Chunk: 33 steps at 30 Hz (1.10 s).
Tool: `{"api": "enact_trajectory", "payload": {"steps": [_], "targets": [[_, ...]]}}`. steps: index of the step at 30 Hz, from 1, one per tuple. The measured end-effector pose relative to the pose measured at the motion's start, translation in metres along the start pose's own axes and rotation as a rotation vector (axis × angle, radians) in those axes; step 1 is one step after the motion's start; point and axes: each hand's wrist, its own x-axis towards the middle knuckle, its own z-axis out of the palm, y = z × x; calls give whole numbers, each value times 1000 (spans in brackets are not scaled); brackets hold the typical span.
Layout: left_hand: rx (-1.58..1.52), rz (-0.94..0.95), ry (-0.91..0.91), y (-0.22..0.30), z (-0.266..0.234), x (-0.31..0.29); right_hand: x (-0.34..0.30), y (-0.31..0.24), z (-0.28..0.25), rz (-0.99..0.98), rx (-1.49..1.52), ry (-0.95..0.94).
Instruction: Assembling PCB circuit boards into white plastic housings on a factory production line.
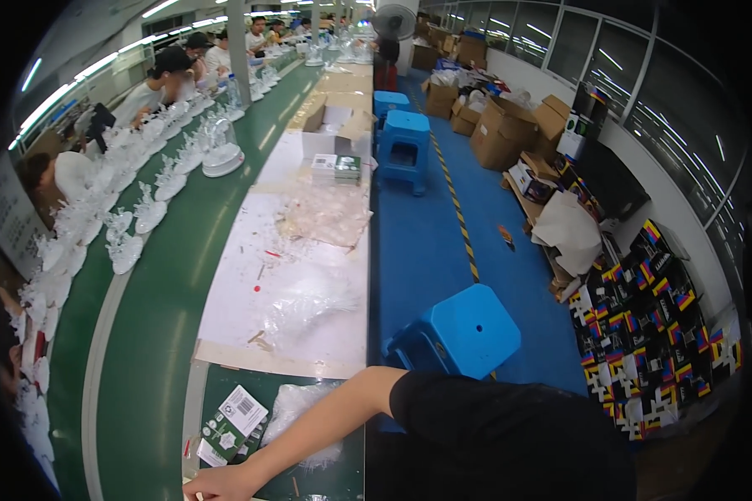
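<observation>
My right hand [222,484] reaches in from the lower right, its bare forearm below a black sleeve crossing the bench. The fingers are curled closed at the bottom edge; a pale bit shows by them, but what they hold is cut off. Just beyond the hand lies a green-and-white printed card box [241,412], tilted on other similar pieces. Next to it, partly behind my forearm, is a crumpled clear plastic bag [292,402]. My left hand is out of view.
A green conveyor [167,334] on the left carries rows of clear plastic ornaments [125,242]; several people sit beyond it. Along the white bench lie plastic film [313,301], stacked small boxes [336,169] and an open carton [326,138]. Blue stools [468,330] stand on the right.
</observation>
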Motion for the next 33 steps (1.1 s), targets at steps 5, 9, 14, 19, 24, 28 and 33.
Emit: {"api": "enact_trajectory", "payload": {"steps": [5, 9, 14, 19, 24, 28, 33], "targets": [[59, 2, -33, 6, -1, -4, -6, -5, 1, 91, 170, 2], [-224, 1293, -476, -29, -8, 52, -7, -12, 8, 89, 281, -8], [38, 33, -44, -11, -1, 1, -9, -15, -10, -46, 22, 181], [-82, -143, 73, -11, 14, 0, -8, -12, -24, 3, -6, 133], [-74, -99, 1, -1, -13, 2, 8, -20, 0, 232, 216, 22], [27, 126, -186, 7, 15, 3, -14, -27, -19, 297, 31, 39], [-120, -11, -159, 0, 2, -10, -10, -24, -2, 260, 84, -32]]}}
